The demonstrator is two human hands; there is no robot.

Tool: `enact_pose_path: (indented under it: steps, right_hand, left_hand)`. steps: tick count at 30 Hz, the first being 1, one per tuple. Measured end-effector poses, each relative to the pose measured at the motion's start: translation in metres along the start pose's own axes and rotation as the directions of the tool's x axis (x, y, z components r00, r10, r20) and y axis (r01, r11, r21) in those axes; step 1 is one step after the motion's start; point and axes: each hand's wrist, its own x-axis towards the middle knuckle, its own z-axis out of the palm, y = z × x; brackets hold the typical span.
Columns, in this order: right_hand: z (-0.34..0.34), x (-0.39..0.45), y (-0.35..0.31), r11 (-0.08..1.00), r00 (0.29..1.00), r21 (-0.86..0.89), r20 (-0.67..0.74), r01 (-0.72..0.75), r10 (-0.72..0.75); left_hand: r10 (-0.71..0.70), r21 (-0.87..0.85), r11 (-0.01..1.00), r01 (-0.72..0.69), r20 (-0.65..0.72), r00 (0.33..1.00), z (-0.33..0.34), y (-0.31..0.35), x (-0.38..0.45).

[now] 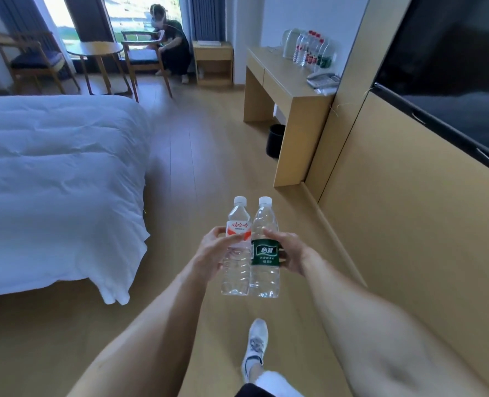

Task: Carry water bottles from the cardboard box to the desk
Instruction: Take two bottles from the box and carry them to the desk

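Note:
My left hand (213, 250) grips a clear water bottle with a red and white label (237, 247). Beside it, touching, my right hand (287, 252) grips a clear water bottle with a dark green label (264, 250). Both bottles are upright with white caps, held out over the wooden floor. The wooden desk (277, 78) stands ahead on the right against the wall. Several water bottles (310, 50) with red and green labels stand at its far end. No cardboard box is in view.
A bed with a white duvet (54, 179) fills the left. A black bin (275, 140) sits under the desk, a telephone (323, 80) on its near end. A dark TV (449, 73) hangs on the right wall. A person (170, 44) crouches by chairs and a round table (100, 50) at the window.

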Motion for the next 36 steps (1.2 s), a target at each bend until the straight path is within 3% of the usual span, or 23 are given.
enact_pose_path:
  steps: [16, 26, 36]
  right_hand:
    - [0.016, 0.235, -0.188, 0.999, 0.983, -0.005, 0.183, -0.033, 0.033]
    - [-0.001, 0.333, -0.262, 0.999, 0.991, -0.028, 0.13, -0.031, 0.035]
    - [-0.003, 0.473, -0.355, 0.999, 0.998, -0.016, -0.041, -0.04, 0.04]
  left_hand:
    - [-0.006, 0.034, 0.999, 0.012, -0.165, 0.986, -0.035, 0.138, 0.234]
    - [-0.025, -0.003, 1.0, 0.025, -0.123, 0.992, -0.035, 0.186, 0.359]
    - [-0.044, -0.017, 0.999, 0.043, -0.016, 0.999, -0.053, 0.258, 0.533]
